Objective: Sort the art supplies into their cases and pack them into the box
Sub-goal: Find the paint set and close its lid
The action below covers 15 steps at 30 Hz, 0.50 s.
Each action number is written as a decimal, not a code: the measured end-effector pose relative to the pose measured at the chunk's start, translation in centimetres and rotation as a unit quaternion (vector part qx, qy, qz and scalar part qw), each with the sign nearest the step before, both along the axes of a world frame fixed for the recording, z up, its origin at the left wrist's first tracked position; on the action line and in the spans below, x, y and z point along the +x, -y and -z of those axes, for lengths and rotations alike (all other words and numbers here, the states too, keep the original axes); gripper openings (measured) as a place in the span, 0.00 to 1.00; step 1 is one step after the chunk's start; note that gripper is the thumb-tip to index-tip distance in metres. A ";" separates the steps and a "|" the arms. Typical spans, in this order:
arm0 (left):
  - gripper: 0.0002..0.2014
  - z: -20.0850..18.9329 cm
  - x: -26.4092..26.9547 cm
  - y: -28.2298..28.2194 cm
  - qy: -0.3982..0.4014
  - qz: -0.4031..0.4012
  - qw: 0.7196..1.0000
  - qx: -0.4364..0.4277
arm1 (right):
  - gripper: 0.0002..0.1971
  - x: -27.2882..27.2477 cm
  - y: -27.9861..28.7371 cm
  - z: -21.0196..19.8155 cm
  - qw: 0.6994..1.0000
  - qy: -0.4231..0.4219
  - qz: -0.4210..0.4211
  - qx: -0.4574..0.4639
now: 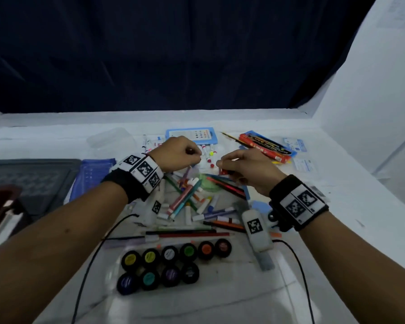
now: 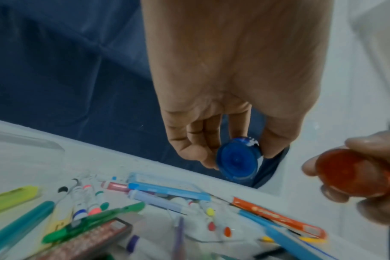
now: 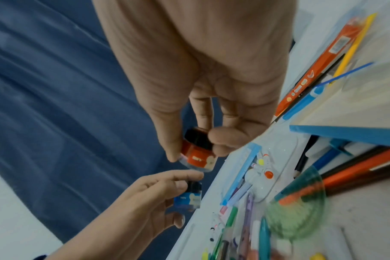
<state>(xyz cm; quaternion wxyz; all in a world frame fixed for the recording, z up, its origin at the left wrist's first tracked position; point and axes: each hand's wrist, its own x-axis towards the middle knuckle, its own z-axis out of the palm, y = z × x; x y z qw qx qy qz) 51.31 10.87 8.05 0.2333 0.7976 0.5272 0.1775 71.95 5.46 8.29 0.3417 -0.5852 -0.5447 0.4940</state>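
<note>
Left hand (image 2: 234, 79) pinching blue jar (image 2: 237, 162) at fingertips, thumb opposite. Right hand (image 3: 200, 70) pinching red jar (image 3: 197, 154) same way. Best: holding lids up and gripping firmly while carrying to jar rows (image 1: 173, 260), well behind fingers.

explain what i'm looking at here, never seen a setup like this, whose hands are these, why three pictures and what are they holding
There is no machine here: these are a person's two bare hands. The black bands with checkered tags on the wrists belong to small wrist cameras. The big picture comes from a camera worn on the head, looking down at a white table. The other two pictures each look along one hand from its wrist.

The left hand pinches a small blue paint jar. The right hand pinches a red paint jar. Both jars are held above the table, close together.

On the table lie a jumble of pens and markers, a green protractor and an orange pack. Nearest the person are ten little paint pots in two rows.
</note>
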 end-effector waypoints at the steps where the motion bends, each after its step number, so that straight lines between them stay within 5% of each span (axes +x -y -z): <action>1: 0.07 -0.3 0.0 1.5 0.004 0.005 1.000 0.003 | 0.12 -0.1 1.2 0.0 1.000 -0.002 -0.005 0.007; 7: 0.10 0.3 -0.5 9.2 0.005 0.022 1.000 -0.005 | 0.11 -0.5 8.2 1.7 0.998 0.022 -0.046 0.037; 15: 0.14 3.2 -0.4 15.7 -0.002 0.089 0.996 -0.004 | 0.13 0.9 13.4 4.7 0.972 0.193 -0.113 0.076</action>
